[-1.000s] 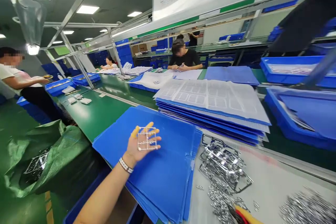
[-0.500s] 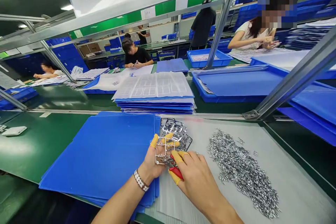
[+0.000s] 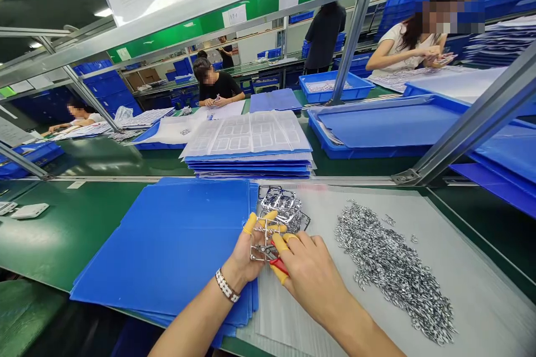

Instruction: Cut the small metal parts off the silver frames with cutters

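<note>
Holding red-handled cutters, my right hand is closed around the grips, their tips within the frame that my left hand holds between thumb and fingers. Just beyond my grip lies the pile; to its right, loose parts; to its left, blue sheets.

Left-front of the sheet stack lie blue sheets; right of it sits a blue tray, with a slanted metal post farther right. Behind the stack, 1 person in black leans over a white sheet. Far left of the stack lie 2 white objects.
</note>
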Demonstrator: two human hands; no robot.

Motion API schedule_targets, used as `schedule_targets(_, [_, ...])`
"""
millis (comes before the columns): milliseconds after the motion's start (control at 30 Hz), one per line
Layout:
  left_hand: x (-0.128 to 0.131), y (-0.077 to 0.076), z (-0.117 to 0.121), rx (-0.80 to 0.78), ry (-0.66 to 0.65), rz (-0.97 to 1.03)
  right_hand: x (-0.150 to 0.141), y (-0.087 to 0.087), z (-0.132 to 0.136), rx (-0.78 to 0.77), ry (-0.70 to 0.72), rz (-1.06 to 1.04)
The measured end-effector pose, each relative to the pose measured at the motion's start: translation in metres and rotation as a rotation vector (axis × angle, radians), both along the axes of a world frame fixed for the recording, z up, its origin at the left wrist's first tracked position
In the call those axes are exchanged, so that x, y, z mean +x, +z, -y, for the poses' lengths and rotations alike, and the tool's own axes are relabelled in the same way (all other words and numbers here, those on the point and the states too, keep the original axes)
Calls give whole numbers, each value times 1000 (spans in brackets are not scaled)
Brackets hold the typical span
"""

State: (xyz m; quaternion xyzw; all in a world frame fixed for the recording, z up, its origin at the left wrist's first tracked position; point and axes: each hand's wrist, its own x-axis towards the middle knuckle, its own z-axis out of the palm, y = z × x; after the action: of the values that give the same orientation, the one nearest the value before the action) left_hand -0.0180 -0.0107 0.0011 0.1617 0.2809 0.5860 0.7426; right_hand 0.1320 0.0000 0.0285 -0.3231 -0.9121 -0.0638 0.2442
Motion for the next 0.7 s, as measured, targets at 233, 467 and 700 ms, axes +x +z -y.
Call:
schedule_targets(233, [1, -3, 0, -14, -2, -26, -1, 4, 0, 48, -14, 46])
schedule_targets(467, [2, 1, 4, -92, 28, -130, -4, 10, 3, 30, -35, 133])
schedule_targets(700, [2, 4, 5, -142, 10, -157, 7, 14, -4, 29, -63, 55])
